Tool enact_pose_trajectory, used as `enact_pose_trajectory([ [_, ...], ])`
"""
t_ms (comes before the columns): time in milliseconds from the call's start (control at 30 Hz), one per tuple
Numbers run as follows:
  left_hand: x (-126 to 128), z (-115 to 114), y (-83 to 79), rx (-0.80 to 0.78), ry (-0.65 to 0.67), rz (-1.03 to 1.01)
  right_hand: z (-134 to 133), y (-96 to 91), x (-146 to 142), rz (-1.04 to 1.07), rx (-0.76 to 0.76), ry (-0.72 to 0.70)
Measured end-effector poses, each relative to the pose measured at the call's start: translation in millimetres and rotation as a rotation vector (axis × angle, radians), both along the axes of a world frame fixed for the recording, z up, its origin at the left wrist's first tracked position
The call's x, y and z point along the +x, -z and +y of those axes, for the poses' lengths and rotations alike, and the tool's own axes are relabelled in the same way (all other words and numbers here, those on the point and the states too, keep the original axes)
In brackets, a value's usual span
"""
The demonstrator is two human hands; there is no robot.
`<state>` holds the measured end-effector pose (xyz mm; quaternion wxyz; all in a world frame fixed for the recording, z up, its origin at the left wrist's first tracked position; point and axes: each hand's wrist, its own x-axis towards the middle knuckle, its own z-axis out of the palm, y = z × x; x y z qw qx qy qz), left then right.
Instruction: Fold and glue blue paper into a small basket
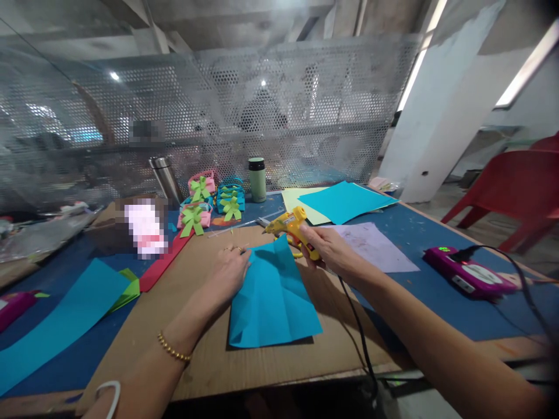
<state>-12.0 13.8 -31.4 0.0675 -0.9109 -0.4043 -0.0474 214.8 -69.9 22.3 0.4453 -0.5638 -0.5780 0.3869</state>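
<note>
Creased blue paper sheet (275, 297) lies on the cardboard (140, 343); left hand (229, 270) on its left edge, fingers curled, can't tell if they pinch it; right hand (325, 247) wrapped around a yellow glue gun (290, 227) at its far edge. Around the sheet: black cable (360, 337) right, lilac paper (375, 247) and magenta power socket (467, 273) farther right, green-bowed paper bags (192, 215) and green tumbler (257, 180) beyond. Glue gun label too small to read.
</note>
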Motion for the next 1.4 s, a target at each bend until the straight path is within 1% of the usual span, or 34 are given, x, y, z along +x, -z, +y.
enact_pose_trajectory([
  [100,-0.2,1.0,1.9,0.003,-0.018,0.008,5.1,8.0,-3.3,0.030,-0.021,0.047],
  [200,-0.4,2.0,3.1,0.021,-0.019,0.015,11.8,18.2,-4.1,0.113,-0.028,0.040],
  [267,-0.5,2.4,3.3,0.027,-0.015,0.016,15.1,23.7,-4.1,0.121,0.026,0.027],
  [333,-0.5,2.5,2.7,0.022,-0.008,0.015,16.4,26.5,-4.4,0.051,0.110,0.048],
  [433,-0.2,1.7,1.3,0.007,-0.010,0.020,15.5,26.0,-6.7,-0.086,0.187,0.070],
  [633,-0.3,-1.2,0.3,0.012,0.015,-0.011,16.1,25.1,-12.3,-0.221,0.230,0.067],
  [833,0.6,-3.1,-1.8,0.007,-0.011,0.014,20.5,31.1,-7.3,-0.190,0.165,0.090],
  [967,0.4,-4.1,-3.2,0.008,-0.039,0.041,22.3,34.3,-3.7,-0.181,0.170,0.100],
  [1267,-0.5,-5.8,-4.5,0.010,-0.051,0.073,23.2,35.1,-3.6,-0.166,0.182,0.100],
  [1400,-0.6,-4.1,-5.0,-0.039,-0.063,0.025,24.2,36.1,-2.6,-0.173,0.194,0.099],
])
